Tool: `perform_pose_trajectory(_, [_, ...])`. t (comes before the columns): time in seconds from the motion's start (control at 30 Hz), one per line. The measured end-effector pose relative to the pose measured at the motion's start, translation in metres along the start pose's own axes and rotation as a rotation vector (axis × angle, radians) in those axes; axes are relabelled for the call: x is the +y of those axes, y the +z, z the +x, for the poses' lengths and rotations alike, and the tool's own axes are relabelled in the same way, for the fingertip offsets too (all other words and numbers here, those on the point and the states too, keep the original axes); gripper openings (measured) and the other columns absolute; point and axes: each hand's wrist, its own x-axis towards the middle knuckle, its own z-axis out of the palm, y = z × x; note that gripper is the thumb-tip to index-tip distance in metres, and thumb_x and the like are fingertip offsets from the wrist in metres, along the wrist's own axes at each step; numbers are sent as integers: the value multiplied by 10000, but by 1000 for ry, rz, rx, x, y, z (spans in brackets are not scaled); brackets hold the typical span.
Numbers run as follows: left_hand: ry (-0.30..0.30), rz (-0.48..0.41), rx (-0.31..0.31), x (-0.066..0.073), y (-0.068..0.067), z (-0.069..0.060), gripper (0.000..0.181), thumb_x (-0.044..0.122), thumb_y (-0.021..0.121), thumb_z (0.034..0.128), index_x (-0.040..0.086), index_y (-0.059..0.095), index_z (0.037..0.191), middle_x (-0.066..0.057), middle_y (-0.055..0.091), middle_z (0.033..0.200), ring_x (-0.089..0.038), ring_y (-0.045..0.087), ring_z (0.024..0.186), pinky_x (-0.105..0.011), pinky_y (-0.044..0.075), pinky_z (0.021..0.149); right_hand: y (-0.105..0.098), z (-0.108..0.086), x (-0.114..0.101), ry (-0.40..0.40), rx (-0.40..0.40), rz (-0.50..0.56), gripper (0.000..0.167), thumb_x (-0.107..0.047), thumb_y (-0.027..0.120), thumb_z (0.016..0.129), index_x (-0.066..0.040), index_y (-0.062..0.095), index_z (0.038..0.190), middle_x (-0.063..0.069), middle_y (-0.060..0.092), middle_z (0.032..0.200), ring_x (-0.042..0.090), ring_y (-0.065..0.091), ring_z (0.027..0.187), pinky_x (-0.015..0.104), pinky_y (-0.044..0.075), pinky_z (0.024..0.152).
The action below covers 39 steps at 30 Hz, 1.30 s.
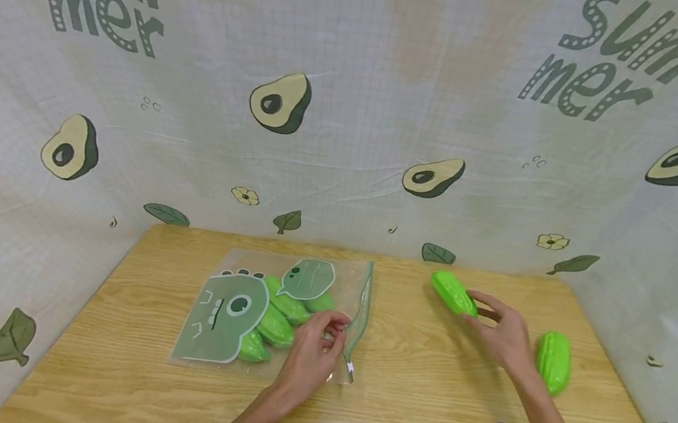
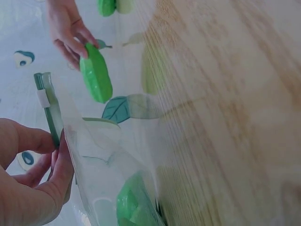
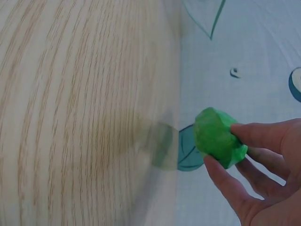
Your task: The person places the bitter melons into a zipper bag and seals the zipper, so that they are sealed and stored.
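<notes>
The right hand (image 1: 500, 333) grips a green vegetable (image 1: 454, 294) by its near end, between thumb and fingertips, and holds it above the desk (image 1: 416, 403), to the right of the bag and well apart from it. The vegetable slants, its free end pointing away from the person and to the left. The left hand (image 1: 312, 352) pinches the edge of a clear bag (image 1: 208, 327) with thumb and fingers, at the green zip strip (image 1: 366, 295) along its right side. A pale slider (image 1: 350, 367) sits near the strip's near end. The bag lies on the left part of the desk, printed with a green cartoon face and a speech bubble; several vegetables (image 1: 277, 327) show through its plastic. Another vegetable (image 1: 553, 363) lies on the desk just right of the right forearm. Behind the desk hangs a pale cloth (image 1: 341, 197) with avocados, leaves and flowers printed on it.
</notes>
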Motion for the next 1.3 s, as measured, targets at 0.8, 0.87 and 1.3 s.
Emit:
perform_pose_trajectory(0.8, [-2, 8, 1, -1, 0, 1, 192, -126, 650, 909, -20, 678, 1066, -111, 646, 972, -228, 661, 875, -266, 605, 720, 16, -1, -20, -8, -73, 59, 485, -109, 737, 954, -23, 599, 1410, 245, 544, 1458, 468, 596, 1232, 301, 573, 839])
perform_pose_trajectory(0.87, [-3, 3, 0, -1, 0, 1, 191, -123, 650, 910, -20, 679, 1068, -106, 646, 972, -229, 660, 877, -267, 605, 721, 17, -1, -22, -4, -82, 63, 486, -115, 736, 956, -28, 598, 1414, 239, 540, 1465, 468, 590, 1241, 354, 583, 858])
perform_pose_trajectory(1.3, [-10, -19, -2, -1, 1, 1, 191, -130, 637, 908, -35, 675, 1069, -114, 643, 965, -234, 658, 877, -261, 607, 728, 27, -3, -40, -21, -127, 129, 496, -112, 751, 943, -23, 602, 1408, 242, 541, 1461, 457, 593, 1242, 425, 596, 883])
